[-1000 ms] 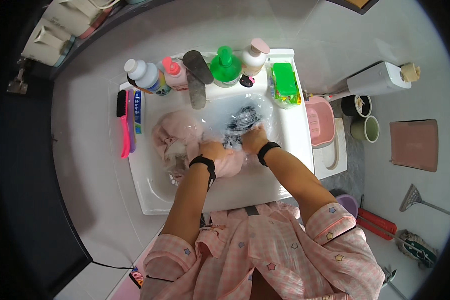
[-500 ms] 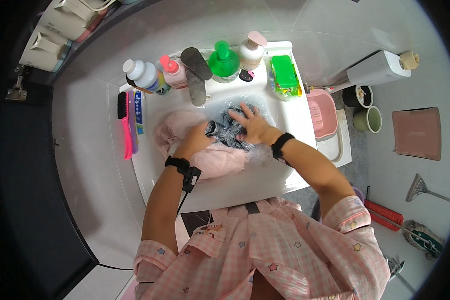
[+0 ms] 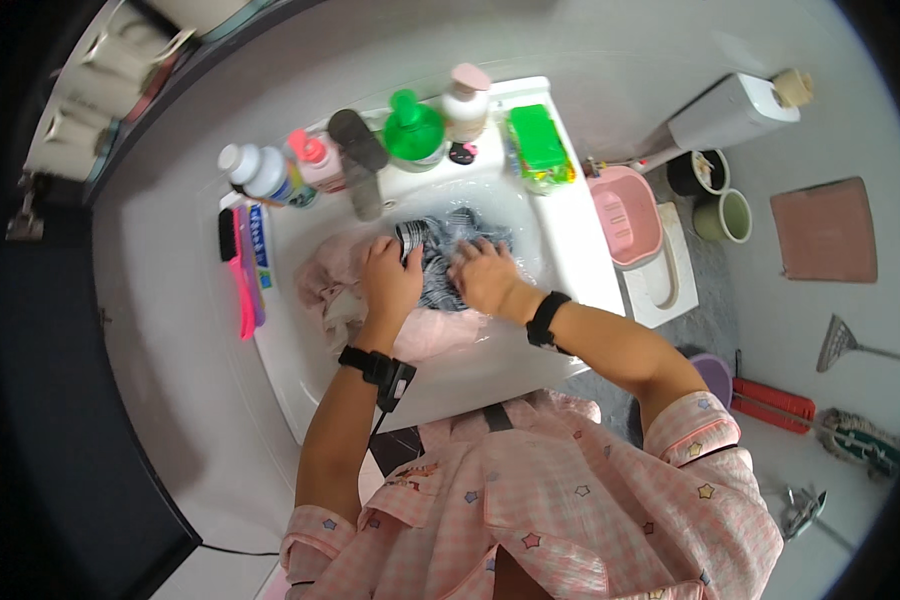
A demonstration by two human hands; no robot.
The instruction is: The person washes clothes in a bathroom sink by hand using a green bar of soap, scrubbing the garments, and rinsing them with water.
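Note:
A wet dark garment with white patterning [image 3: 438, 262] lies bunched in the water of the white sink [image 3: 560, 240]. My left hand [image 3: 390, 278] is closed on its left edge, the thumb against the cloth. Lying on its right part is my right hand [image 3: 485, 280], fingers apart and slightly bent, a little blurred. A pale pink garment [image 3: 435, 335] is under and below both hands, partly hidden, and bulges out to the left. Suds float around the cloth.
Along the sink's back rim stand a white bottle [image 3: 255, 172], a pink pump bottle [image 3: 316, 160], a green pump bottle [image 3: 413, 132] and a cream pump bottle [image 3: 466, 103]. A pink brush [image 3: 238, 275] lies on the left rim. Right of the sink is a pink basin [image 3: 625, 218].
My right hand has moved down and left over the dark garment, its fingers less spread. The dark garment is more spread out between my hands. The whole view has shifted slightly.

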